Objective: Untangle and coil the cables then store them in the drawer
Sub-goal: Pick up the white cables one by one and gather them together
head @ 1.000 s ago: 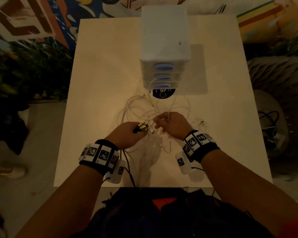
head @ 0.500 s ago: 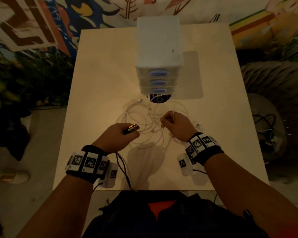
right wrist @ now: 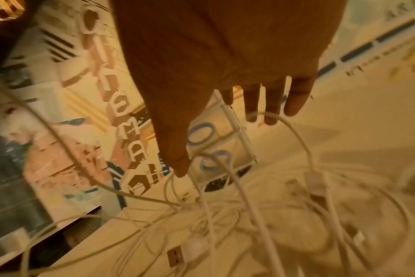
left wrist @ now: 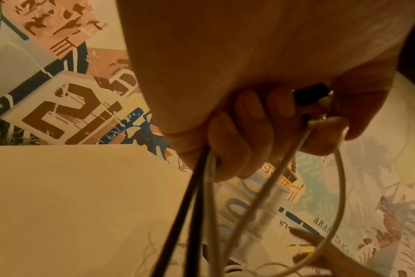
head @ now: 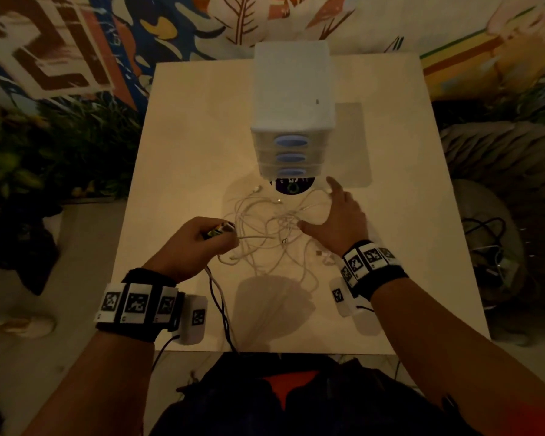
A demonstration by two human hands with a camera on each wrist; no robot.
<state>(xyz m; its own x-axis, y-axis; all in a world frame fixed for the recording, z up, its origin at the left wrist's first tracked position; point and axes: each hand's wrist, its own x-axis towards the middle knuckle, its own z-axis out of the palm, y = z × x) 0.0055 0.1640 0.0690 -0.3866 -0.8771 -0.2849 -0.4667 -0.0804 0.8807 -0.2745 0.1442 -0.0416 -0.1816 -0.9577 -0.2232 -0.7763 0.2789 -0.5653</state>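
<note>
A tangle of white cables lies on the pale table, in front of a small white drawer unit with three blue-handled drawers, all closed. My left hand grips a bundle of cable ends, a black plug with metal tips and black and white strands hanging from the fist. My right hand is spread flat over the right side of the tangle, fingers straight, holding nothing; its index finger points toward the drawer unit.
A black round marker sits under the drawer unit's front. Black cables trail off the table's near edge. Plants stand left of the table, a basket with dark cords to the right, a painted wall behind.
My right hand has let go of the white cable it pinched and opened, reaching forward-right over the tangle. My left hand has drawn slightly left, still gripping the plugs.
</note>
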